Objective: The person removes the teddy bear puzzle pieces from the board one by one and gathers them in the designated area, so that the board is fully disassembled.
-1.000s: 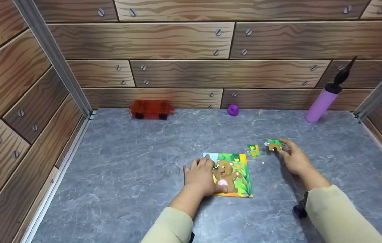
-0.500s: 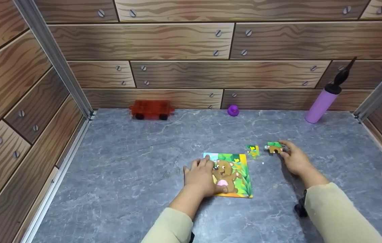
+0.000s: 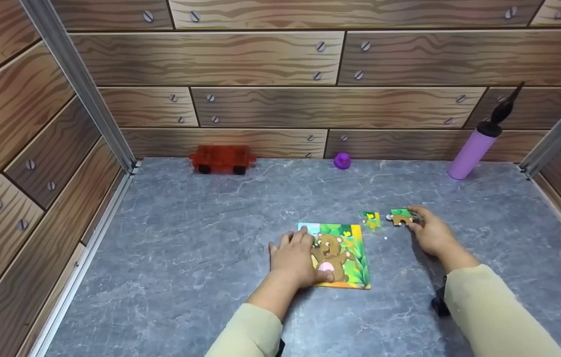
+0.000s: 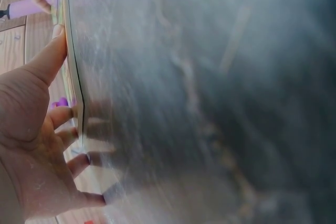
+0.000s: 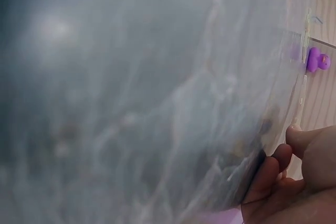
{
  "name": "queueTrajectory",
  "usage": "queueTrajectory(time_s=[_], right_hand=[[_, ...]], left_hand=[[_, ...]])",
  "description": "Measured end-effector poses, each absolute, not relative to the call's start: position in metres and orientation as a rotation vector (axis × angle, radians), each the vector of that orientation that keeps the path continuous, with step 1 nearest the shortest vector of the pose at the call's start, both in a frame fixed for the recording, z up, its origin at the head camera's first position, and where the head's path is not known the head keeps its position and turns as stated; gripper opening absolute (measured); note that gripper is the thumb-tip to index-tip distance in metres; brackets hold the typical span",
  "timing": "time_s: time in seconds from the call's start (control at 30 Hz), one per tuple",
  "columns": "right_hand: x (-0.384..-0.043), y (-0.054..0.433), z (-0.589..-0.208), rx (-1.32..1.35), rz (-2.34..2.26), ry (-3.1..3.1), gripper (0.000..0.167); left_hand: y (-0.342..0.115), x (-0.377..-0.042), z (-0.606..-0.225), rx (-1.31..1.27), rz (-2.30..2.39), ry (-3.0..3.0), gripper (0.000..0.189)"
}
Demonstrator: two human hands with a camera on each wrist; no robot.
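Down and a touch nearer comes the puzzle piece (image 3: 401,217), lower now than it was a second ago, riding with the right hand (image 3: 434,235), while the left hand (image 3: 293,260) hasn't budged. Call the bear puzzle (image 3: 340,263) the clock's centre, twelve at the plank-patterned wall (image 3: 211,59): the piece sits out at two o'clock, the right hand closer to three. Narrow grip there, thumb and finger pinching the piece by its right edge; whether it touches the grey tabletop (image 3: 186,248), you can't tell, and the right wrist view hardly shows it. Over at nine, the left hand lies across the puzzle's side, fingers apart, thumb on the near part of the picture, a wide spread that rests rather than grasps. Left wrist view backs that up: thumb along the board's edge, fingers fanned. Between puzzle and pinched piece, at one o'clock, lies a second piece (image 3: 371,221), flat, green and yellow, just beside the puzzle's corner. Further out by the wall, a red wagon (image 3: 223,159) at between ten and eleven, a small purple knob (image 3: 342,160) at twelve, and the lilac pump (image 3: 471,153), black-tipped and leaning, at two.
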State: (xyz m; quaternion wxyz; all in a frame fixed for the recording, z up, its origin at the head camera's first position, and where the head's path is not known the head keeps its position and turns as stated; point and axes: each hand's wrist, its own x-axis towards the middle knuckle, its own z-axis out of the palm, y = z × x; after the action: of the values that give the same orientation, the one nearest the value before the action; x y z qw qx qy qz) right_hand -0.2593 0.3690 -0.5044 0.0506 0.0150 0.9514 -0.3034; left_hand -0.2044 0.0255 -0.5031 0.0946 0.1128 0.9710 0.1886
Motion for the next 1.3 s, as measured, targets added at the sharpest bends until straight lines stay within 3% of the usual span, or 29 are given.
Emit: queueTrajectory(time_s=[1.3], right_hand=[[-0.2576, 0.3671, -0.5051, 0.101, -0.906, 2.904, 0.056]], left_hand=[[0.0246, -0.202, -0.5006, 0.34, 0.542, 2.855, 0.098]])
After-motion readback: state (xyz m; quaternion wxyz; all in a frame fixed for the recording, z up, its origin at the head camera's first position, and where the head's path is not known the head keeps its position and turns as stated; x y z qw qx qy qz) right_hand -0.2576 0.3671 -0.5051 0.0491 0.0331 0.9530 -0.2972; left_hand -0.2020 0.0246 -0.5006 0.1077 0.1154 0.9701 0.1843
